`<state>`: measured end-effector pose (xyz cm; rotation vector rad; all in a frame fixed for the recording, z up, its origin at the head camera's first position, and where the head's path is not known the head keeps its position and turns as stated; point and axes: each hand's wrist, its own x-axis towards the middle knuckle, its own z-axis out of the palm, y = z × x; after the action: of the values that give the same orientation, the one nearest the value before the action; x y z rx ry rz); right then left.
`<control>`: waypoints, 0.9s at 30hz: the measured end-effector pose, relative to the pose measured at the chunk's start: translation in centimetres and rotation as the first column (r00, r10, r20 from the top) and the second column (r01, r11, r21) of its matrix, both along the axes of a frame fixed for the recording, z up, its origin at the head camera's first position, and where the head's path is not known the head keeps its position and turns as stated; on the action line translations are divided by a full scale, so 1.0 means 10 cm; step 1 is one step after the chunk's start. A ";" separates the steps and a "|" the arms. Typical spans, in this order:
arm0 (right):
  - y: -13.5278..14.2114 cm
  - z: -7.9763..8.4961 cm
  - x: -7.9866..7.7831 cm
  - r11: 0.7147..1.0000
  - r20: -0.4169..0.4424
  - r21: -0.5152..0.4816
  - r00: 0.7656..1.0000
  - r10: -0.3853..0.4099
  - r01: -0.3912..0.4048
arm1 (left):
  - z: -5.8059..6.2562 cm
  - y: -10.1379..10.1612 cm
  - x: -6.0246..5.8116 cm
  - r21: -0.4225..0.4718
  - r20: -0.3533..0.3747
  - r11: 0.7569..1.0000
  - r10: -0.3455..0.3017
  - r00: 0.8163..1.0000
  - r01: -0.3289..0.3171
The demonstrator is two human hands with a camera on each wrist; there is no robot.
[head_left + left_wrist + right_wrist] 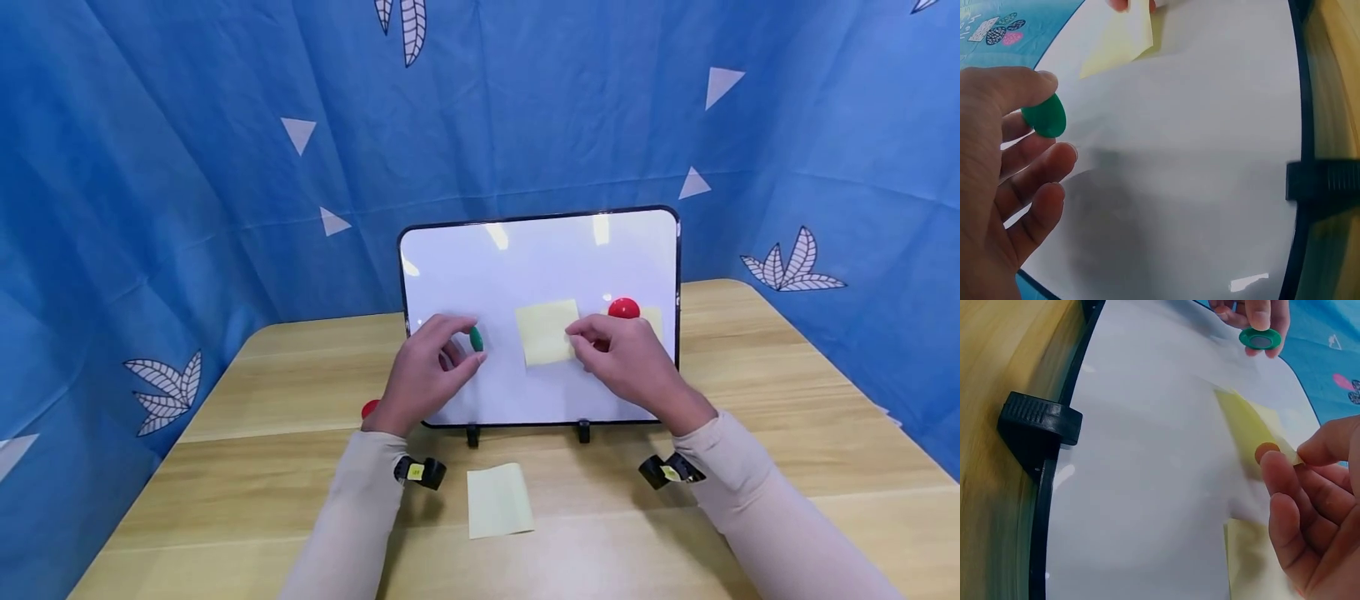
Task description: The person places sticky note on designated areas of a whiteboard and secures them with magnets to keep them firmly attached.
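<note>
My left hand (pixel 431 367) pinches a round green magnet (pixel 476 338) between thumb and fingers, in front of the left half of a small whiteboard (pixel 480 275). The right wrist view shows the dark disc on the back of the green magnet (pixel 1260 339). A pale yellow sticky note (pixel 546 333) is pinched at its right edge by my right hand (pixel 630 354), close over the board's middle. Beside that hand, a red magnet (pixel 623 308) sits on a second yellow note (pixel 651 321) at the board's right, partly hidden by the hand.
The whiteboard leans upright on black stand feet (pixel 472 435) on a wooden table (pixel 285 475). Another yellow note (pixel 498 502) lies on the table in front of it. Left of the board, a red magnet (pixel 370 408) is partly hidden behind my left wrist. A blue curtain (pixel 525 108) hangs behind.
</note>
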<state>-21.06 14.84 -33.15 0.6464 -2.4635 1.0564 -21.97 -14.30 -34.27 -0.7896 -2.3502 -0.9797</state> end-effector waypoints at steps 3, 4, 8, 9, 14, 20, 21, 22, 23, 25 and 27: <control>0.01 0.00 0.00 1.000 0.030 0.004 1.000 -0.003 0.002 | 0.00 0.05 -0.02 -0.001 -0.010 1.000 -0.014 1.000 0.014; 0.01 0.00 0.00 1.000 0.040 0.005 0.999 -0.004 0.004 | 0.00 0.07 -0.03 -0.001 -0.012 1.000 -0.020 1.000 0.020; 0.01 -0.02 0.01 1.000 0.061 0.002 0.998 -0.007 0.007 | 0.01 0.16 -0.05 -0.003 -0.015 0.999 -0.038 0.999 0.038; 0.01 -0.02 0.01 1.000 0.063 0.000 0.998 -0.007 0.007 | 0.02 0.18 -0.05 0.000 -0.015 0.999 -0.041 0.999 0.041; -0.02 -0.03 0.02 1.000 0.074 -0.006 0.997 0.004 -0.004 | 0.04 0.27 -0.05 -0.003 0.000 1.000 -0.029 1.000 0.029; -0.05 -0.03 0.04 1.000 0.105 -0.009 0.994 -0.001 0.002 | 0.07 0.39 -0.04 -0.002 0.011 1.000 -0.001 1.000 0.001; -0.05 -0.02 0.05 1.000 0.110 -0.011 0.994 0.000 0.002 | 0.08 0.41 -0.05 -0.001 0.003 1.000 -0.001 1.000 0.001; -0.05 -0.02 0.05 1.000 0.115 -0.013 0.993 0.000 0.002 | 0.08 0.43 -0.05 0.000 -0.006 1.000 -0.002 1.000 0.002; -0.05 -0.02 0.05 1.000 0.121 -0.015 0.993 0.000 0.002 | 0.08 0.45 -0.05 0.001 -0.016 1.000 -0.003 1.000 0.003; -0.05 -0.02 0.05 1.000 0.132 -0.018 0.991 0.001 0.001 | 0.08 0.49 -0.07 -0.003 -0.041 1.000 -0.010 0.999 0.009; -0.05 -0.01 0.05 1.000 0.140 -0.020 0.990 0.001 0.002 | 0.08 0.52 -0.07 -0.009 -0.056 1.000 -0.015 0.998 0.014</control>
<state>-20.58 14.37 -33.28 0.5835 -2.5675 1.1615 -22.67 -9.10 -33.48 -0.8281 -2.3050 -0.9418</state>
